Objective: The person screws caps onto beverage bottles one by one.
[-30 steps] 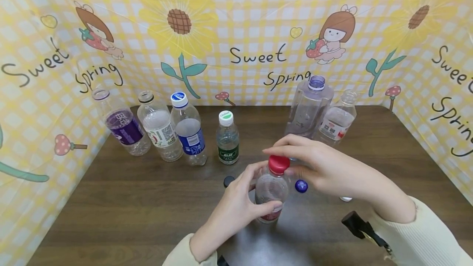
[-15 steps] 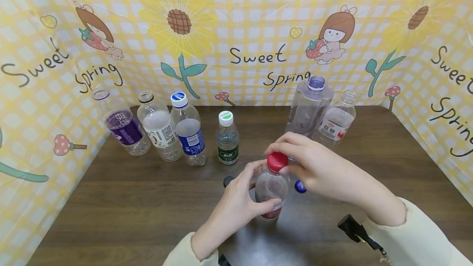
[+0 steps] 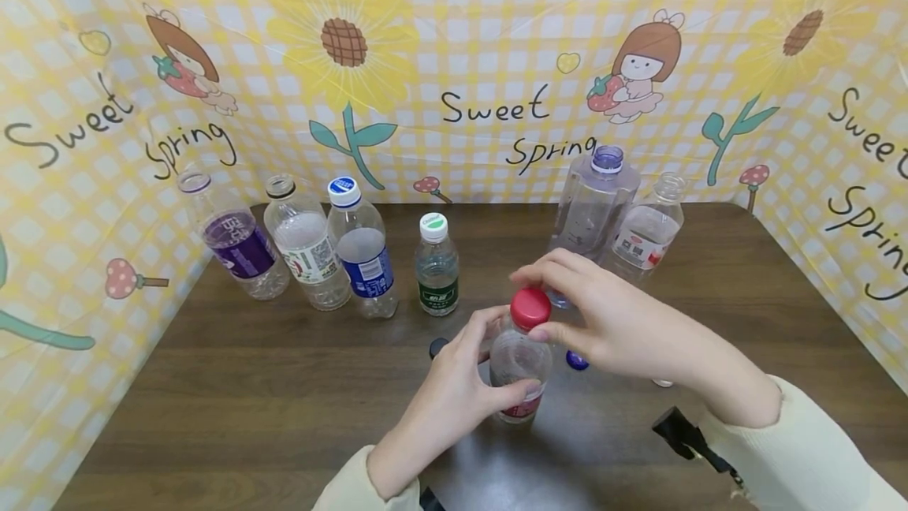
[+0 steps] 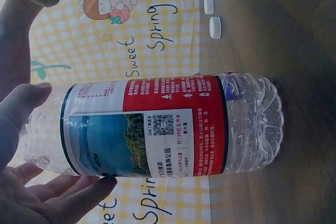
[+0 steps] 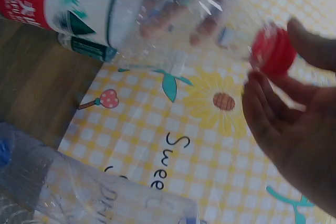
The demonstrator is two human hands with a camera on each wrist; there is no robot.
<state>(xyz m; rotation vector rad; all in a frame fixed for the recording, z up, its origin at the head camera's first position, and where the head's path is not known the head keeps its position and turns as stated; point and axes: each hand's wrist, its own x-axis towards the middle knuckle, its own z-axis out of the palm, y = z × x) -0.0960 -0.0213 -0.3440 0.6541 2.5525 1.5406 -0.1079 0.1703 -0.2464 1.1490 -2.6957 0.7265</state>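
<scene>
A clear plastic bottle point(image 3: 519, 359) with a red screw cap point(image 3: 530, 308) stands near the middle of the table. My left hand point(image 3: 461, 385) grips its body, thumb in front and fingers behind. In the left wrist view the bottle's label point(image 4: 157, 135) shows a lake picture and red print. At the top, my right hand point(image 3: 603, 310) has its thumb and fingers curved round the red cap, the thumb at its near edge. In the right wrist view the red cap point(image 5: 274, 51) sits on the neck between thumb and fingers.
Capless bottles, one purple-labelled point(image 3: 239, 244) and one white-labelled point(image 3: 307, 247), stand left with capped blue-labelled point(image 3: 366, 266) and green-labelled point(image 3: 437, 290) bottles. A square bottle point(image 3: 592, 203) and another capless bottle point(image 3: 645, 235) stand right. Loose caps include black point(image 3: 438, 348), blue point(image 3: 578, 359) and white point(image 3: 663, 382).
My right hand's fingers closed in on the red cap, then spread a little while the thumb stayed by it. The bottle top has shifted slightly left; my left hand has kept its hold.
</scene>
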